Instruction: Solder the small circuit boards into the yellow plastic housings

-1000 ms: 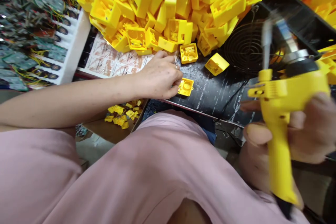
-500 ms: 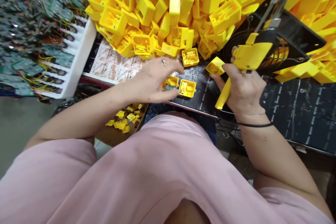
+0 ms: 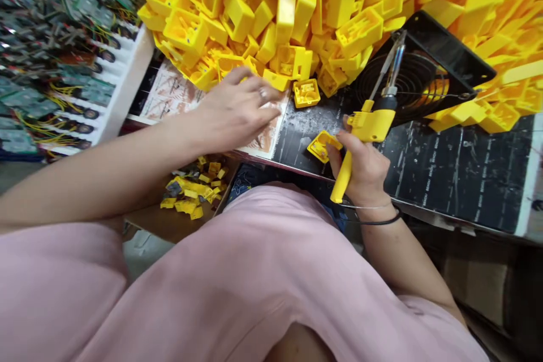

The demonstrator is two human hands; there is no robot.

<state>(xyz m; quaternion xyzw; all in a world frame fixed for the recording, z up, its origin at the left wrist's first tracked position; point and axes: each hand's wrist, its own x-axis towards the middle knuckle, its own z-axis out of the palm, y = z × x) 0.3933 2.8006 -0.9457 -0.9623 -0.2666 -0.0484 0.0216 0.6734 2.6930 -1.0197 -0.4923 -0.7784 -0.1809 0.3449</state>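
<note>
A seated person works at a black bench crowded with yellow plastic housings, 1 hand at the heap and the other on a soldering gun.

The right hand is clenched around the handle of a yellow soldering gun, its metal tip pointing up toward a black fan; the same fingers appear to pinch a small yellow housing at the bench's near edge, though the grip is partly hidden. The left hand lies flat with fingers released, reaching to the foot of the pile of yellow housings over a printed sheet. Good practice here would be to keep the hot tip angled away from the heap and the other hand, and to seat the small housing flat on the bench.
</note>
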